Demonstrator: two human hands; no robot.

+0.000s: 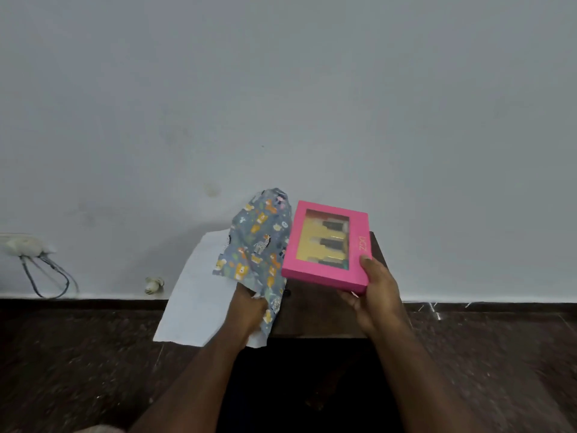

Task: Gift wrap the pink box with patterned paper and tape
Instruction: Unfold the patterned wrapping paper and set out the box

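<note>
- Right now I see the patterned paper (259,245), biggest item, draped off the counter's (312,317) left edge w/ white underside showing, animal print bunched upward.
- Pink box (327,245) sits tilted in the air above the counter, window side up, just right of the paper.
- Right hand (376,295): fingers clamped on the box's near-right corner, thumb on top.
- Left hand (248,310): fingers gripping the paper's crumpled middle.

Right hand (376,287) grips pink box (327,248); left hand (246,310) holds patterned paper (260,242).
</note>
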